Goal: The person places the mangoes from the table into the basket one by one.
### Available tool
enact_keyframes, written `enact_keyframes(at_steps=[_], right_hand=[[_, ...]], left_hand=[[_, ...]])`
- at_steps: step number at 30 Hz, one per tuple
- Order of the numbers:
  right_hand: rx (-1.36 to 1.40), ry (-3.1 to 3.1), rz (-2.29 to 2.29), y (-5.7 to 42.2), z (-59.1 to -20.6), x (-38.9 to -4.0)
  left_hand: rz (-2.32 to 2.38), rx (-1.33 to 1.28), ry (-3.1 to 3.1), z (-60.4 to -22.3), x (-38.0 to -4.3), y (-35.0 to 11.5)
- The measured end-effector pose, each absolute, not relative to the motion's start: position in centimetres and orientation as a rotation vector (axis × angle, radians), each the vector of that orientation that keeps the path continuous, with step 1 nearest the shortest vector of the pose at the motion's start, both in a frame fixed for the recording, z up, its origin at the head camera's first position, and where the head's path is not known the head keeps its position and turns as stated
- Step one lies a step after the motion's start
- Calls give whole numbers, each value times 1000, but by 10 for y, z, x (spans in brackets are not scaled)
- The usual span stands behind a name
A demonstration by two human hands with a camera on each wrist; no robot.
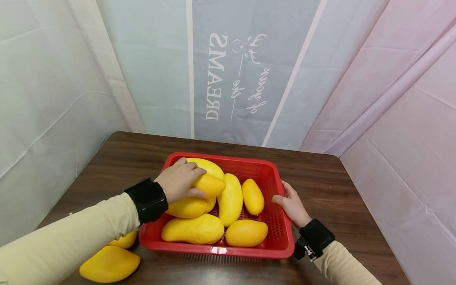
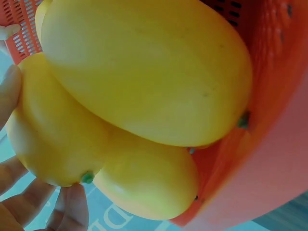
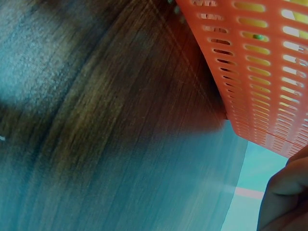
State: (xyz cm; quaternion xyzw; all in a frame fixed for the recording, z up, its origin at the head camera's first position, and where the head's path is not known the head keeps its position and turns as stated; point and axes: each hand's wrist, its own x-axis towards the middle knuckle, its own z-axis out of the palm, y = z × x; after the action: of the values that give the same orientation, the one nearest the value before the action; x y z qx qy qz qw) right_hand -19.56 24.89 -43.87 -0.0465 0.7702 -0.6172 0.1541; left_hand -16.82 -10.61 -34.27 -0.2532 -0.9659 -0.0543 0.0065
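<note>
My left hand (image 1: 181, 180) grips a yellow mango (image 1: 209, 185) above the other fruit in a red plastic basket (image 1: 215, 250). In the left wrist view, fingers and thumb wrap round the held mango (image 2: 57, 130), whose green stem end shows, and a larger yellow fruit (image 2: 149, 67) lies close by. At the basket's right side my right hand (image 1: 293, 204) grips the rim, thumb on the inside; its other fingers are mostly hidden. Inside lie several mangoes, among them one at the right (image 1: 253, 196) and one near the front (image 1: 246, 233), plus long papaya-like fruits (image 1: 194, 229).
Two mangoes lie outside the basket at the left front, one of them a whole mango (image 1: 109, 264), the other partly behind the left sleeve. Under everything is a dark wooden table (image 1: 320, 178). Printed cloth (image 1: 228, 71) hangs behind it, with pale cloth at both sides.
</note>
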Motion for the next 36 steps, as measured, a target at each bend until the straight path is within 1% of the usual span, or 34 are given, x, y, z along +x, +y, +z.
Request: enact_keyframes(at_steps=[9,18,36], right_hand=[[-150,2209,-1769,249,-440,-196],[-141,2219,-1770,248,-441,-196],[-140,2226,-1767,249,-443,-198]], left_hand=[[-221,-834,-3056,-344,-172,-97],[-215,-797,-3066,-348,-172,-88],[-128,-813,-3067,-354,-174,-76]])
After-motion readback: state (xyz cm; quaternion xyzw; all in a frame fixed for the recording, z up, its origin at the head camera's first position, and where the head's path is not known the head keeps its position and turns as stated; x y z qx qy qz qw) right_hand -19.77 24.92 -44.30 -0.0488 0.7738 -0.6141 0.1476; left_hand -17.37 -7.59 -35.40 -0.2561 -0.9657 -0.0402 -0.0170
